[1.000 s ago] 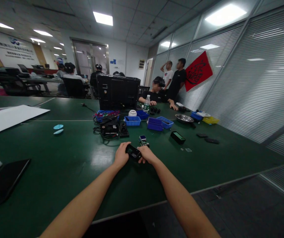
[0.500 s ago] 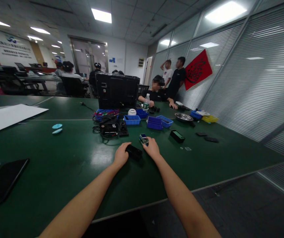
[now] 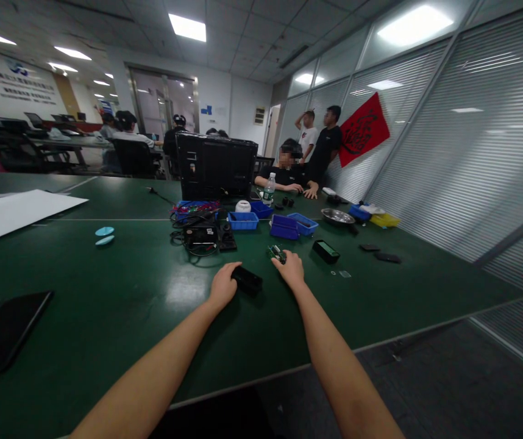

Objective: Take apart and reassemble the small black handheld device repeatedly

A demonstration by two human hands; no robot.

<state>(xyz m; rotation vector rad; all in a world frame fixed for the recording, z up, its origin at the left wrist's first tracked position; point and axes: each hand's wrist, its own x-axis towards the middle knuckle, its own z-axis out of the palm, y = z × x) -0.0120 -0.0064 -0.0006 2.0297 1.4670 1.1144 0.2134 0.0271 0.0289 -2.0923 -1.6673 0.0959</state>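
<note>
My left hand [image 3: 224,284] is closed on the near-left end of a black box-shaped case [image 3: 247,279], which rests on the green table. To its right, my right hand [image 3: 292,268] grips a small green circuit board [image 3: 277,253] by its right side; the fingertips partly hide the board. Past the right hand lies a second black case [image 3: 326,251] with a greenish panel on top. Near that case are a small ring [image 3: 333,272] and a clear flat piece [image 3: 344,274].
Ahead stand a black monitor-like panel [image 3: 216,166], a heap of cables and a power unit [image 3: 201,234], blue trays [image 3: 243,221], a water bottle [image 3: 269,189] and a metal bowl [image 3: 337,216]. Dark flat pieces [image 3: 387,258] lie at right. A person [image 3: 284,177] sits across the table.
My right hand has moved right, away from the black case, with the circuit board, which has turned in the grip. My left hand and the case stay put. The person opposite has shifted their hands.
</note>
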